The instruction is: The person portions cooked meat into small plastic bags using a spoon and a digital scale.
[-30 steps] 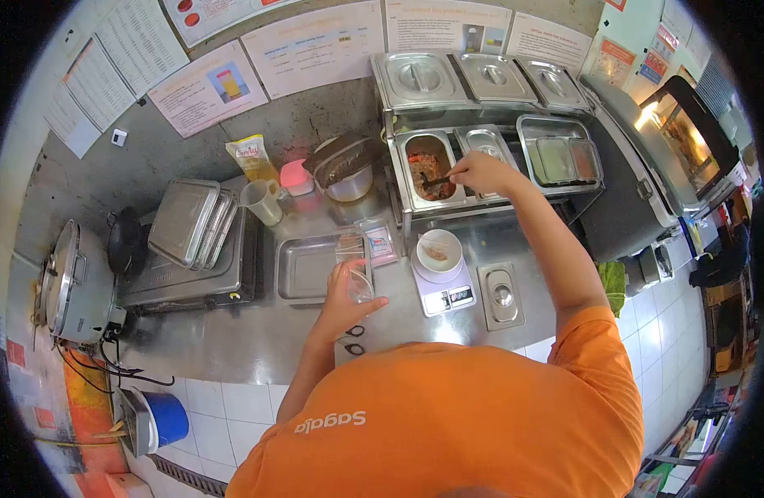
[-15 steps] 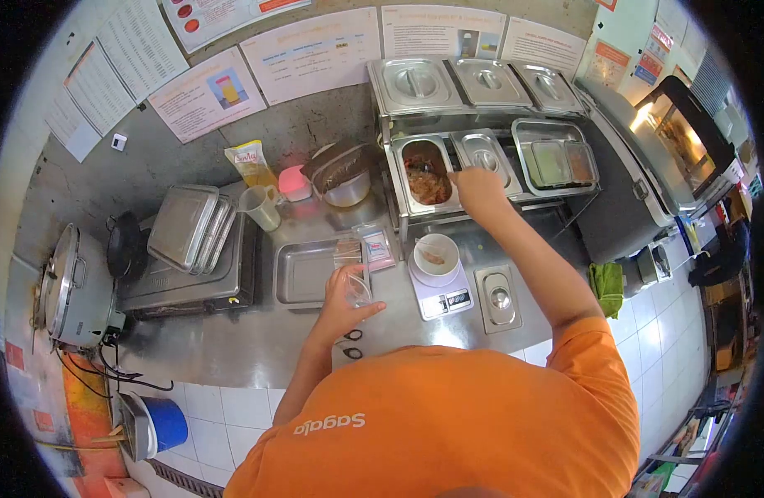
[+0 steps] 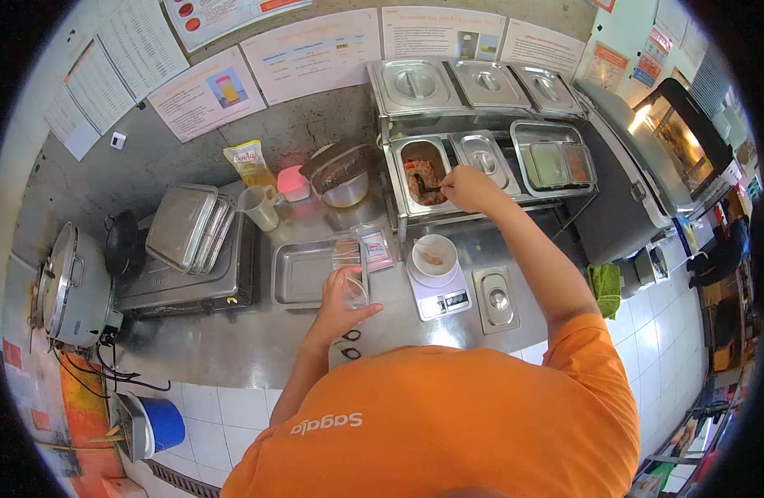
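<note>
My right hand (image 3: pixel 472 189) is closed round the dark handle of a utensil (image 3: pixel 425 184), whose end rests in the reddish food (image 3: pixel 418 171) of an open steel pan. Over the counter's front part, my left hand (image 3: pixel 340 303) holds a small clear plastic cup (image 3: pixel 355 292), close to the right end of a shallow steel tray (image 3: pixel 303 270). Between the hands, a white bowl (image 3: pixel 434 241) with a little food inside sits on a digital scale (image 3: pixel 438 296). A loose steel lid (image 3: pixel 497 300) lies right of the scale.
Lidded pans (image 3: pixel 415 85) fill the rack's upper shelf. A clear jug (image 3: pixel 259 207), a pink container (image 3: pixel 293 183) and a metal bowl (image 3: pixel 347 189) stand along the wall. Stacked trays (image 3: pixel 185 228) lie on a stove at left. Scissors (image 3: pixel 350 353) lie near the front edge.
My right hand has shifted slightly left and down at the pan, and the utensil now sits lower in the food. My left hand is nearly unmoved, still with the cup.
</note>
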Motion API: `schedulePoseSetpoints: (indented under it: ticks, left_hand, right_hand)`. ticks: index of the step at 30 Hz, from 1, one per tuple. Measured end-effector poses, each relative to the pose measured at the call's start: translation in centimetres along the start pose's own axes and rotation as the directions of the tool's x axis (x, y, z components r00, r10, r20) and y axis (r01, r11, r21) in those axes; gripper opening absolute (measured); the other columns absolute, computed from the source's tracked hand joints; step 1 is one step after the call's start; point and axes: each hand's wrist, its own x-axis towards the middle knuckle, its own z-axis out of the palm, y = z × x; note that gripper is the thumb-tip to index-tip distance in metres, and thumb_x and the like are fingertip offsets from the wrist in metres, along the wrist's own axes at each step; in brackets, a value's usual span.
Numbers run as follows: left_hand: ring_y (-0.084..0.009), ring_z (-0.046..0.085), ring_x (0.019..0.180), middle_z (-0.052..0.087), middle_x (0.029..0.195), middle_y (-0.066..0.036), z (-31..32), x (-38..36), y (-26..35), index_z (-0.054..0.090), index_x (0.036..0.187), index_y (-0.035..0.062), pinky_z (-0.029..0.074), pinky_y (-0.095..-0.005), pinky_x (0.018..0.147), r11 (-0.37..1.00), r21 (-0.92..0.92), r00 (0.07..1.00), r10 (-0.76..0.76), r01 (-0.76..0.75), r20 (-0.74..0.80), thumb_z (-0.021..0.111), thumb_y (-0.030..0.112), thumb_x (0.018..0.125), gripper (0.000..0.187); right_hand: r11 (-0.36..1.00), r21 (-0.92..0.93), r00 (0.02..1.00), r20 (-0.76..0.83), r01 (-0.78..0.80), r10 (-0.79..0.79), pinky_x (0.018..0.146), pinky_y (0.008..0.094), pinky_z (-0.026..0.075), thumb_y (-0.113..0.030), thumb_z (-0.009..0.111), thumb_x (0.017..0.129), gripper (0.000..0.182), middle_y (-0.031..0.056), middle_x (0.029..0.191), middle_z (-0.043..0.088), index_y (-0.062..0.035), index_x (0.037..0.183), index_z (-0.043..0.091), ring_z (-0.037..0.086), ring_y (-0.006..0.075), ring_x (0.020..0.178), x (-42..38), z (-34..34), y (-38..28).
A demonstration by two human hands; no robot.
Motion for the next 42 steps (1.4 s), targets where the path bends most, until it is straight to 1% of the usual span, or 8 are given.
schedulePoseSetpoints:
  ticks: [8, 10, 16, 25, 31, 35, 40, 42]
  left_hand:
    - [-0.0261, 0.042, 0.108, 0.045, 0.117, -0.010, -0.2, 0.3, 0.3, 0.047, 0.125, 0.0112, 0.042, -0.0367, 0.089, 1.000, 0.013, 1.000, 0.028, -0.028, -0.007, 0.085, 0.029, 0.061, 0.077]
    - [-0.0263, 0.043, 0.108, 0.045, 0.117, -0.010, -0.2, 0.3, 0.3, 0.047, 0.125, 0.0105, 0.042, -0.0368, 0.089, 0.999, 0.026, 0.999, 0.046, -0.046, -0.005, 0.085, 0.030, 0.061, 0.077]
    - [-0.0269, 0.043, 0.107, 0.045, 0.118, -0.011, 0.0, 0.4, -0.1, 0.047, 0.126, 0.0095, 0.041, -0.0368, 0.090, 0.999, 0.054, 1.000, 0.006, -0.006, -0.001, 0.085, 0.032, 0.061, 0.078]
    - [-0.0282, 0.043, 0.109, 0.044, 0.120, -0.012, 0.1, 0.7, 1.0, 0.045, 0.128, 0.0116, 0.039, -0.0389, 0.093, 0.998, 0.002, 0.997, -0.061, 0.061, 0.038, 0.084, 0.032, 0.062, 0.080]
    - [-0.0324, 0.040, 0.120, 0.044, 0.127, -0.015, 0.7, 2.2, 0.9, 0.041, 0.132, 0.0117, 0.034, -0.0433, 0.100, 0.998, 0.041, 0.998, -0.049, 0.047, 0.033, 0.083, 0.035, 0.064, 0.083]
    - [-0.0327, 0.040, 0.121, 0.044, 0.128, -0.018, 1.2, 5.4, 1.5, 0.036, 0.136, 0.0106, 0.033, -0.0438, 0.101, 0.987, -0.056, 0.988, 0.151, -0.152, -0.022, 0.082, 0.036, 0.066, 0.087]
    - [-0.0307, 0.042, 0.119, 0.045, 0.126, -0.018, 1.0, 10.2, 5.8, 0.034, 0.137, 0.0101, 0.033, -0.0418, 0.100, 0.983, -0.119, 0.990, 0.141, -0.141, -0.007, 0.081, 0.035, 0.066, 0.088]
    - [-0.0295, 0.043, 0.117, 0.046, 0.123, -0.017, 1.3, 11.8, 6.7, 0.034, 0.136, 0.0105, 0.034, -0.0409, 0.100, 0.972, -0.168, 0.986, 0.165, -0.166, -0.019, 0.082, 0.035, 0.065, 0.089]
  right_hand:
    - [0.917, 0.398, 0.997, -0.066, -0.001, 0.030, 0.069, 0.0374, 0.049, -0.019, 0.059, 0.081, 0.025, 0.0197, 0.080, 0.067, -0.0016, 0.095, 0.070, 0.064, 0.0305, 0.073, -1.0, 2.3, 2.8]
    - [0.703, 0.685, 0.974, 0.046, -0.191, 0.220, 0.068, 0.0327, 0.048, -0.019, 0.060, 0.083, 0.030, 0.0156, 0.078, 0.068, 0.0027, 0.103, 0.067, 0.062, 0.0210, 0.070, -1.4, 2.7, 3.6]
    - [0.451, 0.831, 0.909, 0.147, -0.327, 0.389, 0.044, 0.0269, 0.034, -0.018, 0.059, 0.085, 0.028, -0.0012, 0.059, 0.052, 0.0007, 0.103, 0.068, 0.044, 0.0095, 0.049, -3.5, 1.8, 3.9]
    - [0.299, 0.918, 0.904, 0.123, -0.260, 0.410, 0.038, 0.0233, 0.021, -0.017, 0.058, 0.090, 0.029, -0.0071, 0.054, 0.037, -0.0003, 0.113, 0.063, 0.028, 0.0051, 0.040, -5.2, 4.1, 3.3]
    - [0.382, 0.899, 0.909, 0.042, -0.216, 0.414, 0.044, 0.0240, 0.027, -0.022, 0.059, 0.088, 0.030, -0.0062, 0.059, 0.046, -0.0035, 0.111, 0.066, 0.034, 0.0048, 0.049, -5.5, 5.5, 3.4]
    - [0.430, 0.870, 0.899, 0.034, -0.241, 0.436, 0.048, 0.0231, 0.029, -0.021, 0.060, 0.089, 0.029, -0.0062, 0.063, 0.049, -0.0042, 0.112, 0.066, 0.036, 0.0048, 0.053, -5.5, 3.7, 3.1]
    - [0.606, 0.795, 0.904, -0.266, 0.010, 0.334, 0.052, 0.0224, 0.034, -0.017, 0.059, 0.089, 0.027, -0.0054, 0.066, 0.052, -0.0033, 0.112, 0.065, 0.040, 0.0047, 0.059, -4.5, 2.3, 3.6]
    - [0.618, 0.786, 0.916, -0.245, -0.004, 0.318, 0.054, 0.0226, 0.035, -0.017, 0.060, 0.089, 0.027, -0.0048, 0.067, 0.053, -0.0028, 0.112, 0.065, 0.042, 0.0049, 0.061, -4.6, 2.9, 3.6]
